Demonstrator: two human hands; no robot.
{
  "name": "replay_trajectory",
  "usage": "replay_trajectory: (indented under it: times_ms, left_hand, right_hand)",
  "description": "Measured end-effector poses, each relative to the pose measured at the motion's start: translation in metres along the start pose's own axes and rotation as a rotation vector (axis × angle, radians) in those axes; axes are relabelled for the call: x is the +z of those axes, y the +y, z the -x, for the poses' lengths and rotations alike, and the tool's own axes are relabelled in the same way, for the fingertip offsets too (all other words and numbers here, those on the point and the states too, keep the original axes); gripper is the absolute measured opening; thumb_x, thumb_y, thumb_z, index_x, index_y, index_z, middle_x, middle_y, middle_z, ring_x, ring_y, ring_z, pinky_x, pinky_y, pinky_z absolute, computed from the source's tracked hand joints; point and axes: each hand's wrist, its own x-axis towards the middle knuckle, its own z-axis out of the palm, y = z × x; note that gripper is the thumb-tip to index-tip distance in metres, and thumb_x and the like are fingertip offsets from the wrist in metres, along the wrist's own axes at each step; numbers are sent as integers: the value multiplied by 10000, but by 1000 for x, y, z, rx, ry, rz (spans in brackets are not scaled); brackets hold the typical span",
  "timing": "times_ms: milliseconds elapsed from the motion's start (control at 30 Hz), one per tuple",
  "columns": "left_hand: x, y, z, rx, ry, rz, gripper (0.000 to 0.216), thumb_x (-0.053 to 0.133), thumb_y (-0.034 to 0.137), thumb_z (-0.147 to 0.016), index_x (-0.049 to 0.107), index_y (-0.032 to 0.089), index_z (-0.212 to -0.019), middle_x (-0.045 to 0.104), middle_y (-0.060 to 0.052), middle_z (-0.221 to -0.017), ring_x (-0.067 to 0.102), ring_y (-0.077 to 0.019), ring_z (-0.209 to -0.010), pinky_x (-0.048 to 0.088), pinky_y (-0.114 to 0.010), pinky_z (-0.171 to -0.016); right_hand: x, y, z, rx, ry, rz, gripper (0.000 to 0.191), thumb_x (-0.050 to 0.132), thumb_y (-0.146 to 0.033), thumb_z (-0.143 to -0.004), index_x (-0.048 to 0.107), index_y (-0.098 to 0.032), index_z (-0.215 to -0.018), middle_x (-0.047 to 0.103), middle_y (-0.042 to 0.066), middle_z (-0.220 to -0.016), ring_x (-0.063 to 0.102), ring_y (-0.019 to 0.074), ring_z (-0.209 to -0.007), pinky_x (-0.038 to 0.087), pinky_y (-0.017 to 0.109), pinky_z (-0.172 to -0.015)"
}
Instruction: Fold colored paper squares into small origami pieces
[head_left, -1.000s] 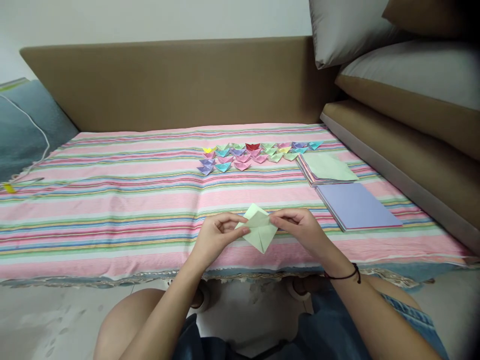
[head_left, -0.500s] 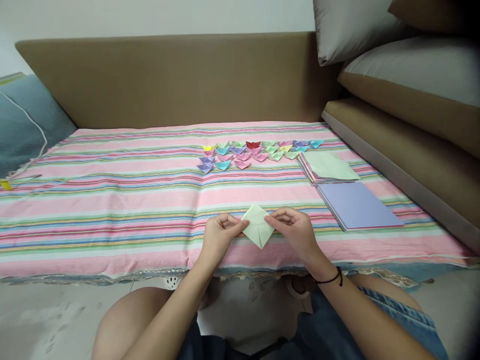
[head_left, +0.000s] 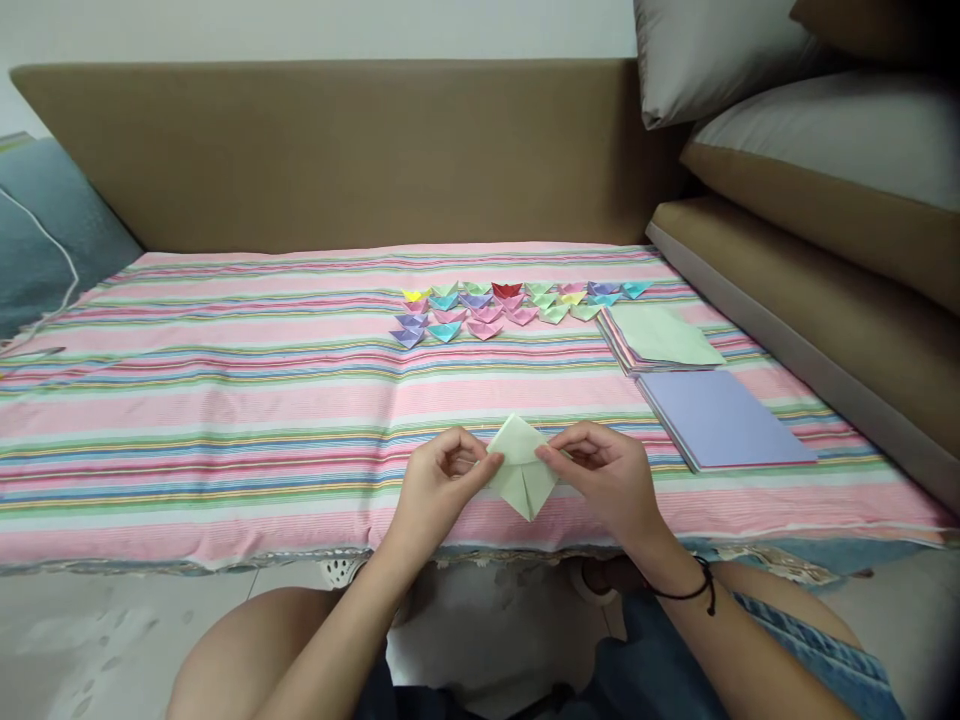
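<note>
A pale green folded paper [head_left: 521,468], diamond-shaped with creases, is held just above the striped cloth [head_left: 225,420] near its front edge. My left hand [head_left: 439,490] pinches the paper's left corner with thumb and fingers closed. My right hand [head_left: 604,475] pinches its right corner the same way; a black band circles that wrist. Both hands face each other with the paper between them.
Several small folded paper shapes [head_left: 495,305] in many colours lie in rows farther back. Two stacks of square paper lie to the right, one topped with pale green [head_left: 660,335], one with lilac [head_left: 724,418]. Brown cushions [head_left: 810,260] rise at the right. A sofa backrest [head_left: 352,150] runs behind.
The paper has been folded smaller and kept between both hands, which shifted slightly; the view has drifted a little to the right and down.
</note>
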Motion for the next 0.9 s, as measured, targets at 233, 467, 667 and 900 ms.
replay_trajectory:
  times_ms: [233, 467, 667, 900]
  left_hand:
    - [-1, 0, -1, 44, 39, 37, 152, 721, 237, -673, 616, 134, -632, 633, -20, -696, 571, -95, -612, 443, -177, -536]
    - [1, -2, 1, 52, 91, 46, 136, 736, 208, -649, 628, 140, -600, 664, -25, -704, 611, -109, -637, 473, -177, -549]
    - [3, -3, 1, 41, 88, 87, 142, 738, 186, -642, 613, 138, -594, 667, -28, -712, 621, -112, -653, 486, -183, -568]
    - [4, -2, -1, 25, 85, 122, 189, 744, 193, -641, 564, 142, -619, 638, -4, -657, 580, -82, -590, 461, -167, -537]
  right_hand:
    - [3, -2, 4, -62, -166, 91, 83, 676, -209, -717, 621, -187, -658, 620, 11, -626, 583, 136, -584, 465, 242, -522]
    - [9, 3, 5, 36, -57, -32, 119, 713, -263, -695, 623, -192, -663, 583, -5, -588, 495, 105, -517, 387, 229, -465]
    - [10, 5, 6, 69, -18, -50, 148, 736, -276, -670, 619, -188, -650, 579, -11, -556, 460, 92, -485, 338, 223, -440]
    - [11, 2, 5, 151, -18, -156, 255, 760, -268, -639, 541, -205, -754, 666, -3, -635, 515, 105, -502, 386, 228, -468]
